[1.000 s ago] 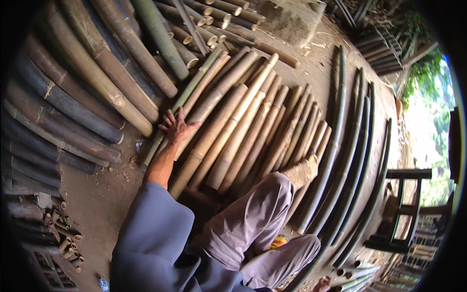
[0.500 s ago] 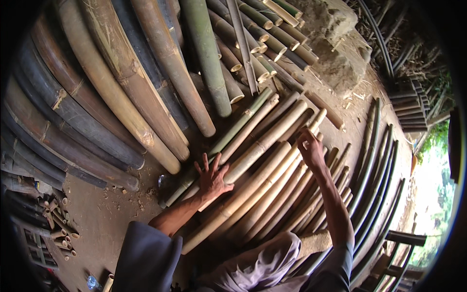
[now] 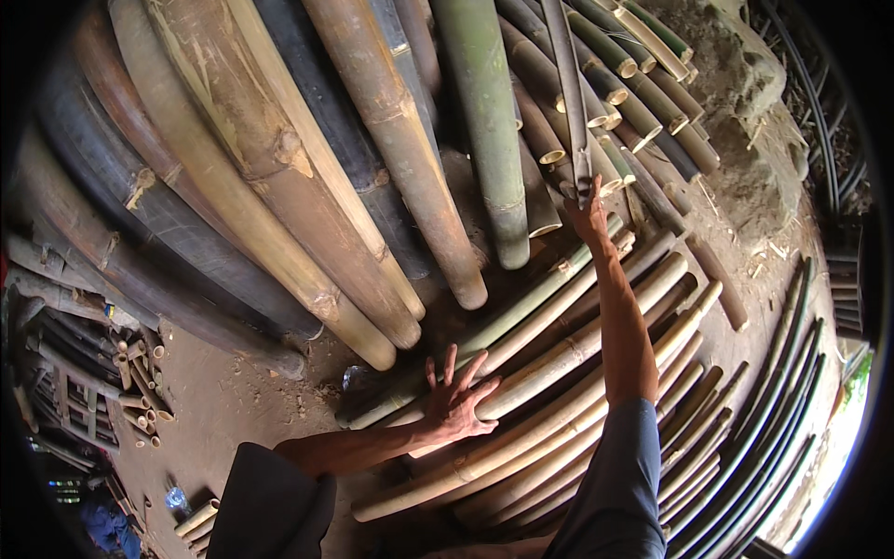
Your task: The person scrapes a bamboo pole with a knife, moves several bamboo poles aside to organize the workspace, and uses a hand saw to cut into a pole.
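Observation:
My left hand (image 3: pixel 458 401) rests with fingers spread on the near ends of a row of bamboo poles, beside a pale pole (image 3: pixel 568 352). Just beyond its fingertips lies a greenish pole (image 3: pixel 526 296). My right arm reaches far across the row. At its end my right hand (image 3: pixel 589 214) is closed around the lower end of a long, narrow, dark split bamboo strip (image 3: pixel 566 79), which runs away toward the top of the view. The fingers partly hide the strip's tip.
Thick bamboo poles (image 3: pixel 270 158) fill the far left, with a green pole (image 3: pixel 484 140) by the strip. Cut poles (image 3: pixel 652 107) are stacked far right, near a rock (image 3: pixel 745 84). Dark slender poles (image 3: pixel 764 401) lie right. Short offcuts (image 3: pixel 140 396) and a plastic bottle (image 3: pixel 177 500) are left.
My right hand has gone from above the pale poles, farther away and left, to the strip's lower end. My left hand stays spread on the poles. The view has shifted left.

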### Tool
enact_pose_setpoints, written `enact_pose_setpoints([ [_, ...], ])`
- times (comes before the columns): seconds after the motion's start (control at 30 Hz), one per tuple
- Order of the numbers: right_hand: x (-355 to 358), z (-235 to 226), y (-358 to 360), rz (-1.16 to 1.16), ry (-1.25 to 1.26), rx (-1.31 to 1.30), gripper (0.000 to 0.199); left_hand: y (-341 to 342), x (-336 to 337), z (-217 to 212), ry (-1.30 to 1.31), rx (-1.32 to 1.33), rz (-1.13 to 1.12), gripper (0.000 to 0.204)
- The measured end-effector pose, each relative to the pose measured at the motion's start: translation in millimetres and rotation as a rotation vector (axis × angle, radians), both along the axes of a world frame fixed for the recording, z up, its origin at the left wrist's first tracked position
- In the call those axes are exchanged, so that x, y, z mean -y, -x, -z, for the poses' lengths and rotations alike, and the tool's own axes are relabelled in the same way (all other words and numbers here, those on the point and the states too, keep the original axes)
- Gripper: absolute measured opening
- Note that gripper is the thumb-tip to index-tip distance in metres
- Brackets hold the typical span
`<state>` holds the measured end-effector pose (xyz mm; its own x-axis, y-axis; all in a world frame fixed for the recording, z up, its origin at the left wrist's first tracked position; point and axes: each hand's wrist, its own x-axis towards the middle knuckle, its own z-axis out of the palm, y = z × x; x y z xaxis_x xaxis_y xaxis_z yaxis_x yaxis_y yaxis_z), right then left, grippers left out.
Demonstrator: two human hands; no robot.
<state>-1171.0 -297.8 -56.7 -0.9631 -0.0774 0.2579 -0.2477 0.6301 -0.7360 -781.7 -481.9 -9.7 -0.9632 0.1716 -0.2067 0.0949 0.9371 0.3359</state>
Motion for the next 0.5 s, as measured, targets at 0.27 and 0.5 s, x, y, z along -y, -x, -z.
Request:
enact_pose_setpoints([
  [0.27, 25.3, -53.4, 0.2, 0.002, -0.082, -0.273, 0.025, -0.4, -3.6, 5.0, -0.055, -0.048, -0.031, 0.077],
  [0.5, -2.9, -106.8, -51.8, 0.198, 0.199, -0.267, 0.027, -3.1, -1.7, 0.5, -0.103, -0.068, -0.038, 0.078],
])
